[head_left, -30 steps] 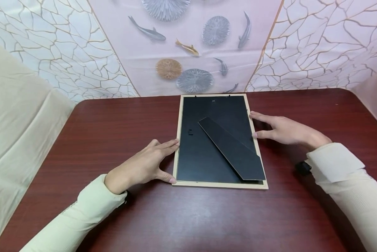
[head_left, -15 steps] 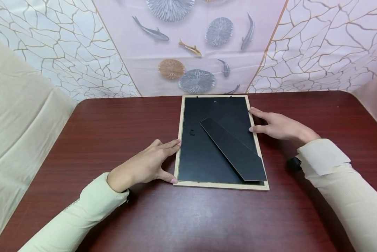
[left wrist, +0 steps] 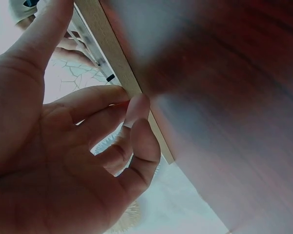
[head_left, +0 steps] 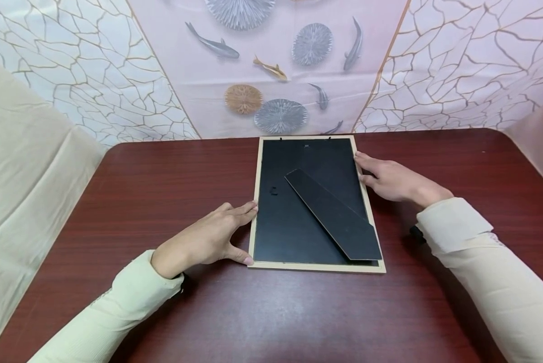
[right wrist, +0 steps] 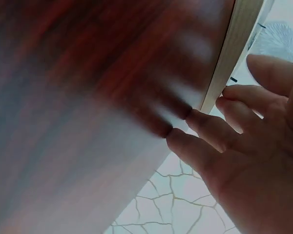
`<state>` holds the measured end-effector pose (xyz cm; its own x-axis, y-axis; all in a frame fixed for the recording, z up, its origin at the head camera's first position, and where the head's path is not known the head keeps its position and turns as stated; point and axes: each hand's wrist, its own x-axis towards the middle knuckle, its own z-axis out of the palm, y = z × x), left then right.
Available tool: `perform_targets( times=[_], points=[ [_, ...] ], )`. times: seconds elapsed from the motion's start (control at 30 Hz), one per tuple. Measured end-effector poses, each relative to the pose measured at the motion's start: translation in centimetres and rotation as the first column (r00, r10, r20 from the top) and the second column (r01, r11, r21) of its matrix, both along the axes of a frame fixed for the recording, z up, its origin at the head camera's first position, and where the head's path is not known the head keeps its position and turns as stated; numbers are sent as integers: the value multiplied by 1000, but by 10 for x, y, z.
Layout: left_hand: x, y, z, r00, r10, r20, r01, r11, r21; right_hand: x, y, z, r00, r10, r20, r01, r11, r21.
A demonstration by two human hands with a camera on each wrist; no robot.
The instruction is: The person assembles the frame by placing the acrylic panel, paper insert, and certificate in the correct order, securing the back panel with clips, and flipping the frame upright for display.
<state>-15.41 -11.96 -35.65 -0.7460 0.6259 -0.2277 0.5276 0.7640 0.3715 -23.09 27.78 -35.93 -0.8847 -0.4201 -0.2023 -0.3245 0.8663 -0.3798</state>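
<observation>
A picture frame [head_left: 317, 267] with a pale wood rim lies back side up on the table. Its black backing board [head_left: 278, 232] carries a black stand leg [head_left: 332, 214], slanting toward the near right corner. My left hand [head_left: 208, 237] rests at the left rim, fingertips midway along it and thumb by the near corner. In the left wrist view, fingertips of the left hand [left wrist: 63, 146] meet the rim's side while other fingers bend loosely. Across from it, my right hand [head_left: 391, 176] touches the upper right rim with fingertips and thumb. Fingers of the right hand [right wrist: 259, 151] spread along that side.
The dark red wooden table [head_left: 289, 312] extends around the frame. Behind its far edge hangs a patterned cloth [head_left: 280, 60] with fish and round motifs, close to the frame's top. Pale cloth [head_left: 17, 201] drapes along the left side.
My right hand has slid away from me along the right rim and a little inward. The left hand and the frame stay in place.
</observation>
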Motion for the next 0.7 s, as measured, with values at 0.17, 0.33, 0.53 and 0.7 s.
perform_targets(
  times=[0.17, 0.33, 0.53, 0.7],
  points=[
    [-1, 0, 0, 1000, -11, -14, 11, 1000, 2, 1, -7, 0, 997, 30, -64, -25, 996, 87],
    [-1, 0, -1, 1000, -17, -23, 17, 1000, -6, 4, -16, 1, 996, 8, -86, 7, 984, 176],
    [0, 0, -1, 1000, -12, -29, 11, 1000, -21, 8, -26, 3, 995, -18, -94, 42, 963, 265],
    [1, -1, -1, 999, -12, -41, 10, 1000, -27, 8, -33, 4, 990, -12, -143, 60, 939, 340]
  ],
)
